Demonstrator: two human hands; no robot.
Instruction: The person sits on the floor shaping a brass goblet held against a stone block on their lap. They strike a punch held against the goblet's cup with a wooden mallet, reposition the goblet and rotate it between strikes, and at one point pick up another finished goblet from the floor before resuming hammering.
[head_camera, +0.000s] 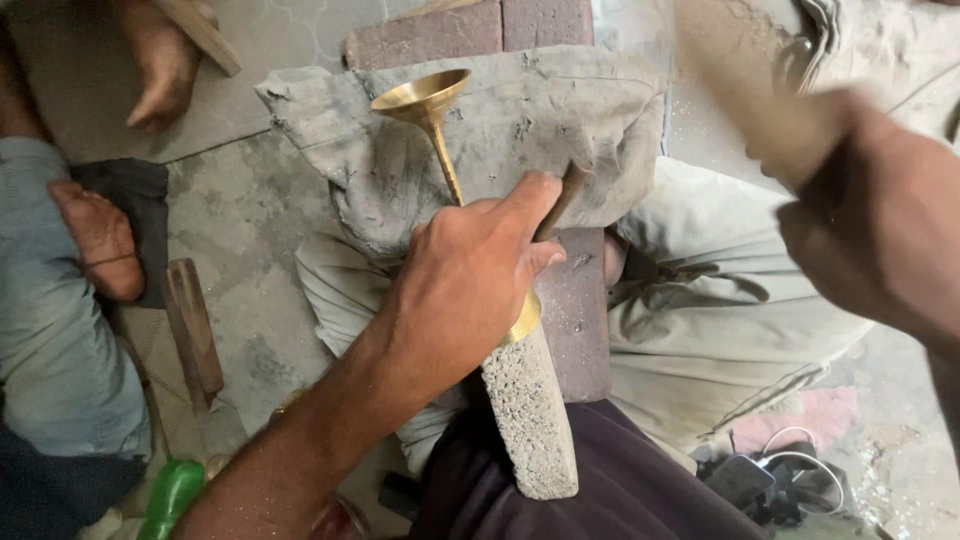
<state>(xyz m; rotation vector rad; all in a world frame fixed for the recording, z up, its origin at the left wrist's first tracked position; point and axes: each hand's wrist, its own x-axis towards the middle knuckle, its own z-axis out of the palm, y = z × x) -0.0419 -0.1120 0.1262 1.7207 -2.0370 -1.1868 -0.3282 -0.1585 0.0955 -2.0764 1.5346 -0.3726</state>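
I saw a bare foot (100, 245) of another person by the floor's (240, 220) left edge, beside a blue trouser leg (55, 330) — a second foot (160, 65) lay near the top left corner. A wooden mallet (193, 330) rested just right of that leg. A green plastic bottle (172, 497) lay at the bottom edge — tangled black cables (780, 480) sat near the bottom right corner.
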